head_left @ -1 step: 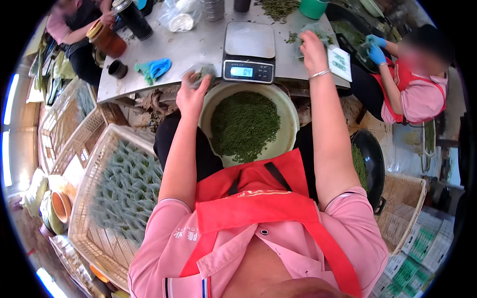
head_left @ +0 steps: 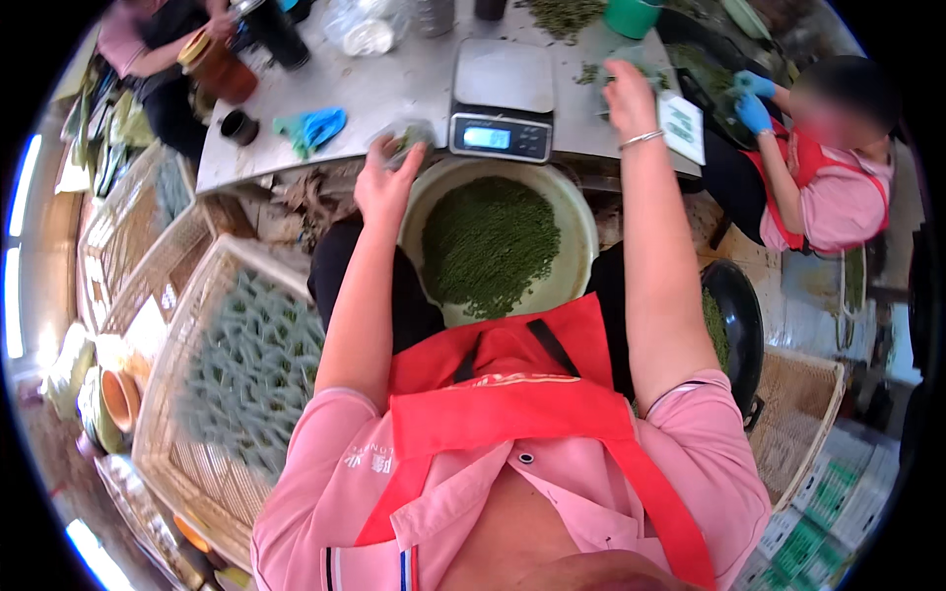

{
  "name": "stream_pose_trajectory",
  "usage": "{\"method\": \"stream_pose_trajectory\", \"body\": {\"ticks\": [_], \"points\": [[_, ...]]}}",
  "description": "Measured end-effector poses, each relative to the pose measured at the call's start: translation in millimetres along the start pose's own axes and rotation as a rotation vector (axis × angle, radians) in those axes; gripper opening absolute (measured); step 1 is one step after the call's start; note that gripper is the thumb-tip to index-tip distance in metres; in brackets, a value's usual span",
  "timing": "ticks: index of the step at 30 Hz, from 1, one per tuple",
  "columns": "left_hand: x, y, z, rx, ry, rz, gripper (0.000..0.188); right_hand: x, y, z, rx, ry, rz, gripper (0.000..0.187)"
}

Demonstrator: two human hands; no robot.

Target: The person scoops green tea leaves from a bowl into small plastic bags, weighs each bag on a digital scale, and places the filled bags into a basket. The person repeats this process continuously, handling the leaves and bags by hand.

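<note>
My left hand (head_left: pixel 386 182) grips a small clear plastic bag (head_left: pixel 419 133) with some green leaves in it, just left of the scale at the table's front edge. On the other side of the scale, my right hand (head_left: pixel 629 98) has its fingers closed on another clear plastic bag (head_left: pixel 645 67) with green bits in it. Between them stands a digital scale (head_left: pixel 503 74) with a bare metal plate and a lit display. Below it, between my knees, a pale basin (head_left: pixel 583 207) holds a heap of dark green, tea-like leaves (head_left: pixel 491 246).
At left, a woven plastic crate (head_left: pixel 163 473) holds many small filled bags. A white card (head_left: pixel 682 128) lies by my right wrist. A blue-green glove (head_left: pixel 313 130), a brown jar (head_left: pixel 219 71) and a green cup (head_left: pixel 631 15) are on the table. Two co-workers sit at either side.
The whole view has shifted slightly to the right. Both hands keep their hold on the bags, with hardly any movement.
</note>
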State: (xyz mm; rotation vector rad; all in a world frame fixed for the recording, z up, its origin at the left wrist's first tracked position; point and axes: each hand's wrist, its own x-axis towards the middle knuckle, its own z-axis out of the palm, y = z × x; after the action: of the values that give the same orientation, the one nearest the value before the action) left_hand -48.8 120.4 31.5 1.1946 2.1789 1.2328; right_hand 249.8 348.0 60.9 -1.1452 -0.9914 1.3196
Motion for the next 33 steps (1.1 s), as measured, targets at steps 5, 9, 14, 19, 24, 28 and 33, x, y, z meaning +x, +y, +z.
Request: {"method": "stream_pose_trajectory", "body": {"ticks": [5, 9, 14, 19, 24, 28, 33], "points": [[-4, 1, -2, -0.102, -0.025, 0.03, 0.052, 15, 0, -13, 0.327, 0.21, -0.081, 0.014], [-5, -35, -28, -0.547, -0.007, -0.045, 0.044, -95, -24, 90, 0.15, 0.086, -0.323, 0.03], [-48, -49, -142, -0.471, 0.26, 0.053, 0.041, -136, 38, 119, -0.517, -0.207, -0.418, 0.04], [-164, -112, -336, 0.19, 0.646, -0.254, 0.051, -172, 54, 77, -0.45, -0.226, -0.553, 0.042], [-294, -157, -461, 0.843, 0.875, -0.858, 0.066, -203, 99, 46, -0.31, -0.513, -0.141, 0.032], [-321, -286, -518, 0.571, 0.818, -1.001, 0.069, -249, 129, 56, -0.504, -0.717, 0.071, 0.03], [-273, -329, -470, 0.612, 0.476, -1.015, 0.067, -259, 191, 40, -0.764, -0.9, 0.07, 0.03]]}}
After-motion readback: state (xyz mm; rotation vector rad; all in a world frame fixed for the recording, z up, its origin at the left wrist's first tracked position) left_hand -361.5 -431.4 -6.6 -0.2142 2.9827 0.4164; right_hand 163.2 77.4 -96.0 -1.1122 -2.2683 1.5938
